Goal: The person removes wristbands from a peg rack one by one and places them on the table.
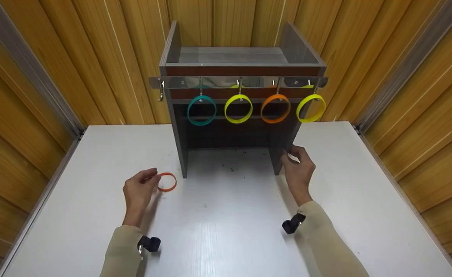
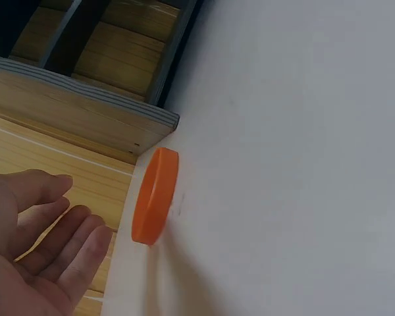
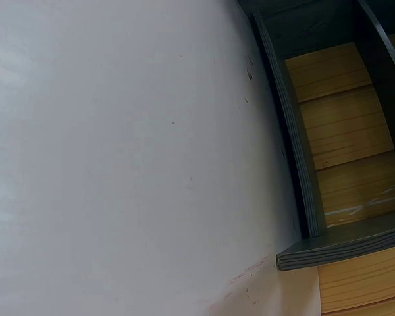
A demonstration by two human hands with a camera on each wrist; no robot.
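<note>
In the head view my left hand (image 1: 138, 191) is beside a thin orange ring (image 1: 167, 182), left of the grey rack (image 1: 181, 154). The left wrist view shows the orange ring (image 2: 157, 196) upright on its edge, with a gap between it and the loosely bent fingers (image 2: 85, 263). My right hand (image 1: 299, 171) is at the outer side of the rack's right panel (image 1: 278, 159), thumb and fingertips close to it. Whether those fingertips grip the panel cannot be made out. The right wrist view shows no hand, only the rack (image 3: 303, 145) and table.
A clear bar (image 1: 220, 82) with several metal hooks crosses the rack's front. From it hang a teal ring (image 1: 202, 124), a yellow ring (image 1: 238, 121), an orange ring (image 1: 275, 121) and another yellow ring (image 1: 311, 120). The leftmost hook (image 1: 160, 92) holds no ring. Wood-patterned walls surround the white table (image 1: 210, 231).
</note>
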